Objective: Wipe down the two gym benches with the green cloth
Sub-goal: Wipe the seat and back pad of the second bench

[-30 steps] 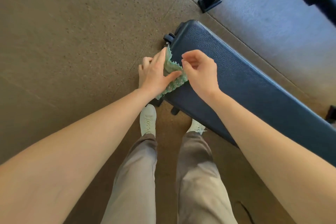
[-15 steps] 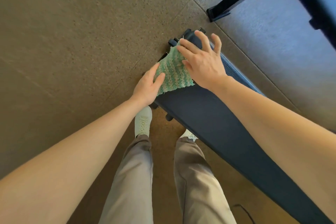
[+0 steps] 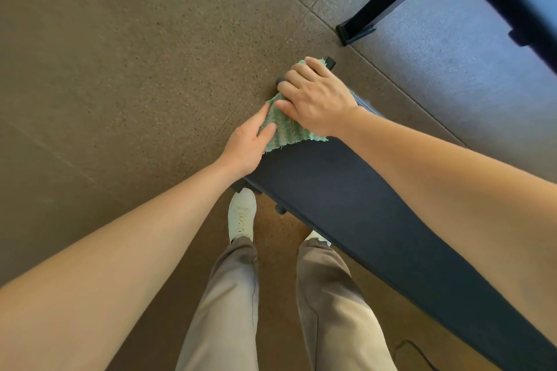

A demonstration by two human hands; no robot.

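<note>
Head view only. The green cloth (image 3: 287,131) is spread flat on the far end of the dark blue padded bench (image 3: 346,208), on its top surface, with one frayed edge lying across the pad towards the camera and one corner seen past the fingertips at the bench end. The right hand (image 3: 316,99) is laid palm-down on the cloth, fingers extended and slightly spread, pressing it onto the pad (nothing is gripped or pinched). The left hand (image 3: 248,144) is placed at the left edge of the bench, fingers straight, with thumb and forefinger touching the cloth's left edge; no curl around it is seen, so that hand is flat as well. Black caps of the bench frame are seen just beyond the right fingertips and under the pad near the left wrist. Beige trousers (image 3: 229,310) and white shoes (image 3: 241,215) are seen below, close beside the bench. The floor (image 3: 120,69) is made of speckled brown tiles. A black equipment frame (image 3: 388,0) with a foot on the floor is seen at top right, well apart from the bench.
</note>
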